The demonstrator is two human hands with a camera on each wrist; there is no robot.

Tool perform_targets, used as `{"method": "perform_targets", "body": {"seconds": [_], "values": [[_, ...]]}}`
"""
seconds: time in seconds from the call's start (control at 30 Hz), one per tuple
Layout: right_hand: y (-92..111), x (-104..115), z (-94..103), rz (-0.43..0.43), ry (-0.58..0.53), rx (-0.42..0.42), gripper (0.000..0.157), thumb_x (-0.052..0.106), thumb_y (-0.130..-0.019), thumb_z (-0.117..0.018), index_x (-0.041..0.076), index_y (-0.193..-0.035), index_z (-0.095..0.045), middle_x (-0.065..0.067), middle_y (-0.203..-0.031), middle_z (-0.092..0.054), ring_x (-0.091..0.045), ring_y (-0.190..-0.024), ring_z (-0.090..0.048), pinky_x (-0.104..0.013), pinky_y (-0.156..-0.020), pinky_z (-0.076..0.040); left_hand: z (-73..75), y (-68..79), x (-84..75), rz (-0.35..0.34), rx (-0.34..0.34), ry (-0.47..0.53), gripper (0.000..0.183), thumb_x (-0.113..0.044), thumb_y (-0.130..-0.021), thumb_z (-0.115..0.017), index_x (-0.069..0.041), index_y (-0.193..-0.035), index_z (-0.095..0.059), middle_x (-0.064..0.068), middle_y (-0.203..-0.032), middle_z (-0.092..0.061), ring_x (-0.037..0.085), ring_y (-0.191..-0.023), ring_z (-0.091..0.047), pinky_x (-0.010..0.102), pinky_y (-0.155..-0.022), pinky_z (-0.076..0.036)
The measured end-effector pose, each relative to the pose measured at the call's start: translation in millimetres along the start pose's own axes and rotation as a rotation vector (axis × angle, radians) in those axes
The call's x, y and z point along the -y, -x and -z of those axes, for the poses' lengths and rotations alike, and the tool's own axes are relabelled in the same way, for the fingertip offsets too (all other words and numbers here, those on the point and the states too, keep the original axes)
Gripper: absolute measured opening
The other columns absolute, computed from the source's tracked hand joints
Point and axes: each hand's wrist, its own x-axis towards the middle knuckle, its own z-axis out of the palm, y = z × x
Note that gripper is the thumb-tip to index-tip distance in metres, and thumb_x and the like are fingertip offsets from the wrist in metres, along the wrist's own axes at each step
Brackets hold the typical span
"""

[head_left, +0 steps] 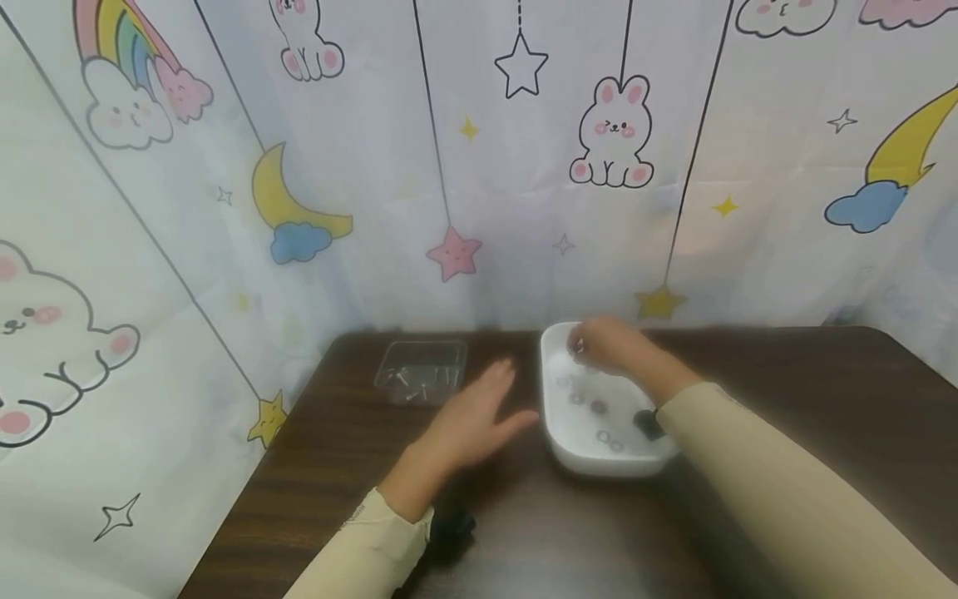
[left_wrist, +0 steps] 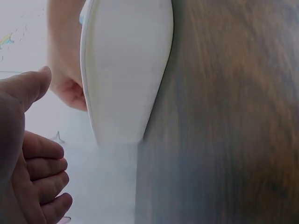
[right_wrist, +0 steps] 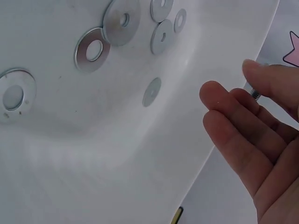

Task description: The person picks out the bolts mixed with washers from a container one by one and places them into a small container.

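My right hand (head_left: pixel 617 345) is over the far left corner of a white tray (head_left: pixel 599 464). In the right wrist view, its thumb and a finger pinch a small screw (right_wrist: pixel 255 94); only the threaded end shows clearly. Several flat metal washers (right_wrist: pixel 122 36) of different sizes lie in the tray below and beside that hand. My left hand (head_left: pixel 471 424) hovers left of the tray, holding nothing, its thumb apart from its loosely bent fingers. The left wrist view shows the tray's outer wall (left_wrist: pixel 126 70) beside this hand, without contact.
Left of the tray, a clear plastic box (head_left: pixel 427 344) holds several small screws (head_left: pixel 404 378). Both stand near the far edge of a dark wooden table (head_left: pixel 299 516). A white curtain (head_left: pixel 509 183) with cartoon prints hangs right behind it.
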Motion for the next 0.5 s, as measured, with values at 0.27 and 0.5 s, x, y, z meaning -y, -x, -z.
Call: {"method": "perform_targets", "body": {"seconds": [0.27, 0.5], "values": [[1.3, 14.2, 5.6, -0.036, -0.065, -0.008, 0.021, 0.017, -0.093, -0.065, 0.006, -0.11, -0.07, -0.011, -0.101, -0.071, -0.014, -0.07, -0.064, -0.035, -0.069, -0.058, 1.2, -2.2, 22.8, 0.022, -0.08, -0.018, 0.076, -0.056, -0.097, -0.051, -0.005, -0.152, -0.036, 0.009, -0.162, -0.025, 0.028, -0.149, -0.025, 0.047, -0.121, -0.025], [-3.9, 34.2, 9.9, 0.029, -0.106, -0.08, 0.023, 0.013, -0.093, -0.066, 0.004, -0.114, -0.068, -0.012, -0.099, -0.071, -0.022, -0.078, -0.066, -0.029, -0.06, -0.058, 17.4, -3.7, 47.5, 0.076, -0.21, -0.026, 0.071, -0.049, -0.098, -0.054, 0.0, -0.148, -0.04, 0.015, -0.159, -0.032, 0.031, -0.147, -0.03, 0.048, -0.12, -0.027]]}}
